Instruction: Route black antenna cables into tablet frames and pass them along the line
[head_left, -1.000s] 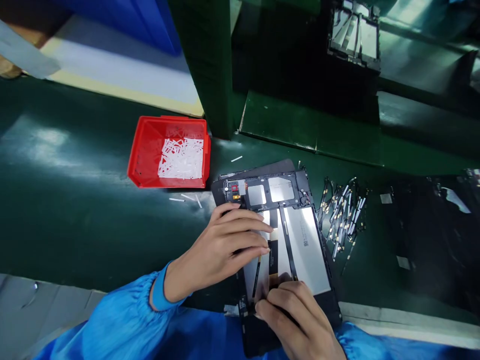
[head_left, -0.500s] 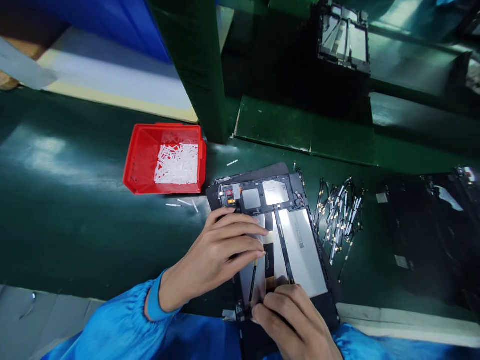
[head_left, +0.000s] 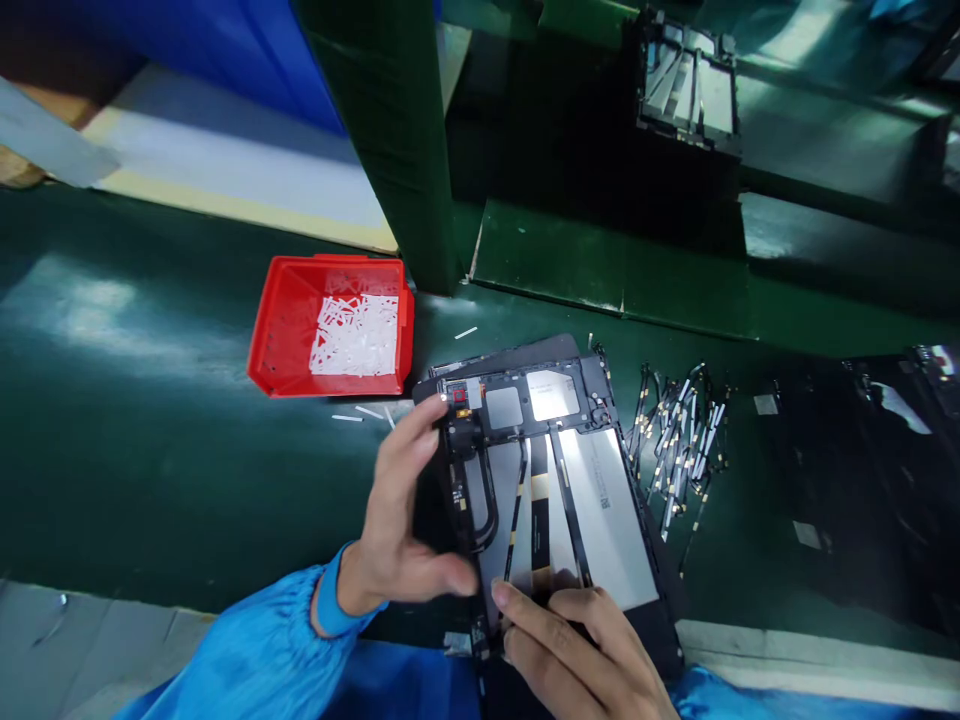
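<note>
An opened tablet (head_left: 622,530) lies tilted in front of me, its silver battery cells and black frame exposed. My left hand (head_left: 397,520) is at the tablet's left edge with thumb and fingers apart, holding nothing; its fingertips are by the camera corner. A curved black cable (head_left: 491,505) shows between that hand and the cells. My right hand (head_left: 581,645) rests over the tablet's lower part, fingers bent together at the lower end of a thin black strip cable (head_left: 516,525). The hand itself partly hides that contact. A wider black flex cable (head_left: 540,520) runs down the middle.
Left of the tablet stands a red bin (head_left: 281,345) with white strips (head_left: 356,335); several loose strips lie near it. A pile of thin cables (head_left: 682,430) sits to the right. Dark panels (head_left: 840,480) lie farther right. A green post (head_left: 382,140) rises behind the bin.
My left hand has lifted off the cells and swung left to the tablet's edge, opening its fingers and uncovering the curved cable. My right fingers have shifted slightly at the thin cable's lower end.
</note>
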